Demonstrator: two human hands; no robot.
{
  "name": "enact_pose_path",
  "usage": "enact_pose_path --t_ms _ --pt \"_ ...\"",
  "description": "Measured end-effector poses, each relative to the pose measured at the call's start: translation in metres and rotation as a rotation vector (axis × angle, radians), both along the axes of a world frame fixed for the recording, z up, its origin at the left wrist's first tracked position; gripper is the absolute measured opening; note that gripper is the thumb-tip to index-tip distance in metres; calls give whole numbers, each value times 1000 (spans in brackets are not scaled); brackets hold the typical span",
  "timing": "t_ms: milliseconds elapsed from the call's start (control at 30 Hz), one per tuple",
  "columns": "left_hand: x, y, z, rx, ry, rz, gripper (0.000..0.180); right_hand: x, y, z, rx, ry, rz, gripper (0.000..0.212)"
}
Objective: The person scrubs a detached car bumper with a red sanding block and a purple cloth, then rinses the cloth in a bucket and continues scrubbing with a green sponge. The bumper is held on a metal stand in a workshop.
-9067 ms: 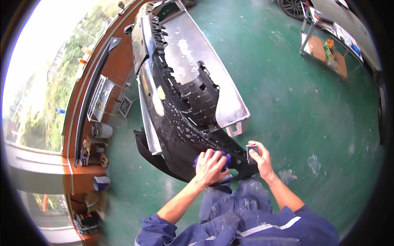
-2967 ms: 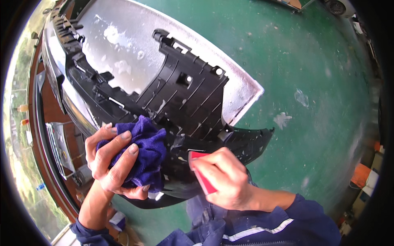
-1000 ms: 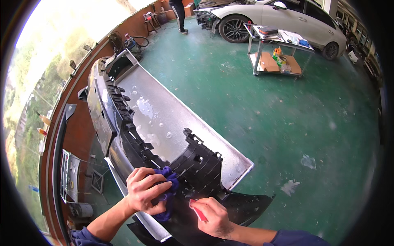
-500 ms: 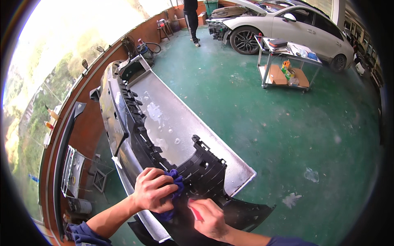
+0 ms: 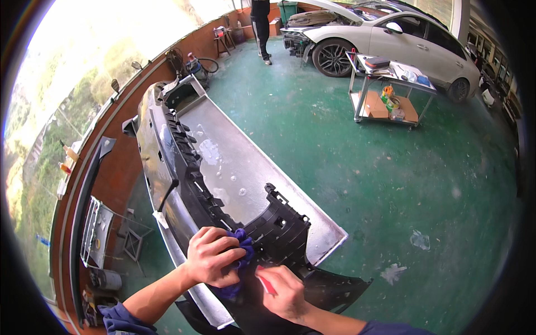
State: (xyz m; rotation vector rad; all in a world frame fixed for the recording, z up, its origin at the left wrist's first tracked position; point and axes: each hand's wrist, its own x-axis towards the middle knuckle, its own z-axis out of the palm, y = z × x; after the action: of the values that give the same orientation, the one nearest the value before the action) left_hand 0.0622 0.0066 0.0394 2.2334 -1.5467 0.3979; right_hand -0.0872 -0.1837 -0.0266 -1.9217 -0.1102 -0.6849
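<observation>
A long dark car bumper lies lengthwise, its black near end curving out to the right in front of me. My left hand rests on that near end, fingers curled around a bunched purple-blue cloth. To its right, my right hand grips a small flat red piece low against the black surface. The fingers cover much of that piece, so its exact kind does not show.
Beneath the bumper is a long shallow metal tray with wet patches. A wheeled cart with tools stands at the far right, before a white car with its front stripped. Another person stands at the back. A low wall runs along the left.
Both hands keep their grips and stay at nearly the same spot on the bumper. The view has shifted very slightly.
</observation>
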Motion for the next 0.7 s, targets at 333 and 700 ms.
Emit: enact_pose_path --t_ms 333,700 --pt "-6 2 1 -15 3 10 49 -14 -6 -1 39 47 4 26" --pt "-1 -1 5 -52 -5 -10 46 13 2 9 70 49 49 23"
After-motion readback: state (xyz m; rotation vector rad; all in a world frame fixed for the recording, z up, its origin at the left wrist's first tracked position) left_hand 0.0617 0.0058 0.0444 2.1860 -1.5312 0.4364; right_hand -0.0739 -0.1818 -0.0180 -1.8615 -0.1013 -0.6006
